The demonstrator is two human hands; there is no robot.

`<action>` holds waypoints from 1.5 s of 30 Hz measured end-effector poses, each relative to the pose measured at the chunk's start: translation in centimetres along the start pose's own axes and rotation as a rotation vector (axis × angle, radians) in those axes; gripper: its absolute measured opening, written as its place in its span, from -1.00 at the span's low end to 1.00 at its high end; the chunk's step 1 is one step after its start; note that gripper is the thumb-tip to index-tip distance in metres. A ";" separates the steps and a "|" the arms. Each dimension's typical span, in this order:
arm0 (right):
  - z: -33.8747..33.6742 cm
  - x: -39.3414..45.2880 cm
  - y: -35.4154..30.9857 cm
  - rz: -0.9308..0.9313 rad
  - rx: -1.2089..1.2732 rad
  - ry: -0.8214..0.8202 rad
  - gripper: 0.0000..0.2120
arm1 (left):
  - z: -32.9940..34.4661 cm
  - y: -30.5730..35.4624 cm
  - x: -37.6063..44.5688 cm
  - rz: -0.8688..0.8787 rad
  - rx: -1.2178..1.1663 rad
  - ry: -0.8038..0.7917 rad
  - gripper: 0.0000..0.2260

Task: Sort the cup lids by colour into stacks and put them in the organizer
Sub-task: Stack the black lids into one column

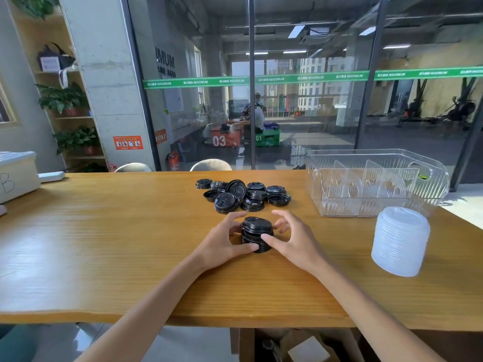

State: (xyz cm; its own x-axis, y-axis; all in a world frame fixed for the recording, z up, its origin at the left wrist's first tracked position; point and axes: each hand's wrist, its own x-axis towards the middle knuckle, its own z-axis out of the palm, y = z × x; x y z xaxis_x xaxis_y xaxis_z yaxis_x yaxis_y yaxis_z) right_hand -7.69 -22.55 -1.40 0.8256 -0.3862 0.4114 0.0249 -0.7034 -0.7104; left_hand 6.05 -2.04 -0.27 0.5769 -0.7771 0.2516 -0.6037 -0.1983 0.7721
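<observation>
A short stack of black lids [256, 232] stands on the wooden table [104, 244] in front of me. My left hand [224, 241] grips its left side, thumb curled under the front edge. My right hand [292, 237] holds the right side, thumb on the stack and fingers curled behind it. Several loose black lids [241, 195] lie in a pile just beyond. A tall stack of white lids [401, 241] stands at the right. The clear plastic organizer [376, 202] with dividers sits at the back right, with no lids visible inside.
A white box [15, 176] marked with a letter sits at the table's left edge, a white power strip [51, 176] beside it. Two chair backs [210, 165] show behind the table. A glass wall stands beyond. A cardboard box [300, 346] is under the table.
</observation>
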 end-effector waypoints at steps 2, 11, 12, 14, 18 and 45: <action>0.0 0.1 0.1 0.012 -0.001 -0.026 -0.45 | 0.0 0.0 0.1 0.013 0.018 0.011 -0.15; -0.3 0.4 -1.0 0.036 0.144 -0.086 -0.76 | 0.1 0.5 0.0 0.054 0.100 0.016 -0.30; -0.3 0.3 -1.0 0.033 0.145 -0.082 -0.77 | 0.1 0.5 -0.1 0.053 0.104 0.017 -0.30; -0.3 0.2 -1.1 0.027 0.138 -0.062 -0.74 | 0.0 0.5 -0.1 0.057 0.109 0.010 -0.31; 0.1 0.2 -1.2 0.017 0.089 -0.021 -0.52 | 0.2 0.5 0.0 0.043 0.113 0.022 -0.21; 2.2 0.5 -2.8 0.163 -0.152 0.051 -0.24 | 0.3 1.4 -0.3 0.053 0.155 -0.004 -0.27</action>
State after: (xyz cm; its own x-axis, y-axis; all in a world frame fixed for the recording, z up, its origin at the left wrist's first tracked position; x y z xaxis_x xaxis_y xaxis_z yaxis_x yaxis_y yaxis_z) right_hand -6.10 -19.42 -0.47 0.7823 -0.5288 0.3292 -0.1949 -0.7097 -0.6770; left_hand 4.90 -2.26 0.53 0.5399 -0.7913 0.2869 -0.7114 -0.2467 0.6581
